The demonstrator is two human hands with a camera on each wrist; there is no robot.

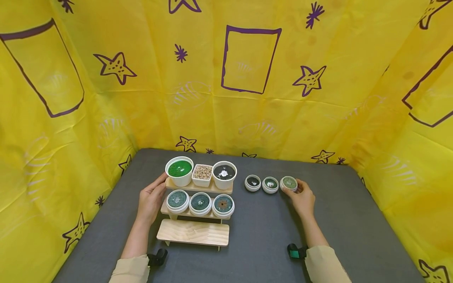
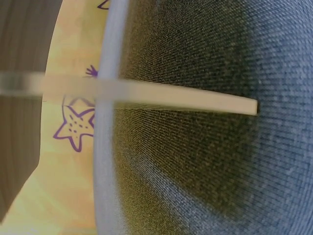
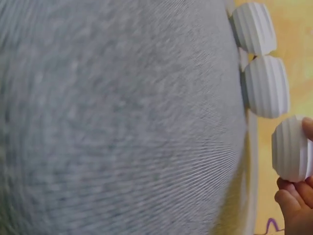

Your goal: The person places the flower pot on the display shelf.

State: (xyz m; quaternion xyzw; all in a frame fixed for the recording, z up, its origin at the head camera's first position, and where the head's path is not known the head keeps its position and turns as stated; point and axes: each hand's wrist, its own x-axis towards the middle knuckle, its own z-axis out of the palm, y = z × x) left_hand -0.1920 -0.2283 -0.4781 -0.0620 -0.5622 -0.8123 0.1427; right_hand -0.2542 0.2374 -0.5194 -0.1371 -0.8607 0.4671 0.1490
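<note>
My right hand (image 1: 303, 198) pinches a small white ribbed jar (image 1: 288, 183) with pale green contents between thumb and fingers. In the right wrist view a gap shows between the held jar (image 3: 291, 149) and the grey table. Just left of it stand two similar jars, one green inside (image 1: 270, 185) and one dark (image 1: 253, 183). My left hand (image 1: 150, 200) grips the left end of a three-step wooden stand (image 1: 192, 232) at its top shelf, fingertips partly hidden. That shelf bears a green-filled bowl (image 1: 179, 171), a square dish of speckled bits (image 1: 202, 175) and a dark-filled bowl (image 1: 224, 175).
On the middle step sit three white jars with bluish-green contents, the right one (image 1: 223, 206) with a brown star-shaped mark. A grey cloth (image 1: 262, 236) covers the table. Yellow patterned fabric (image 1: 212, 114) encloses the back and both sides.
</note>
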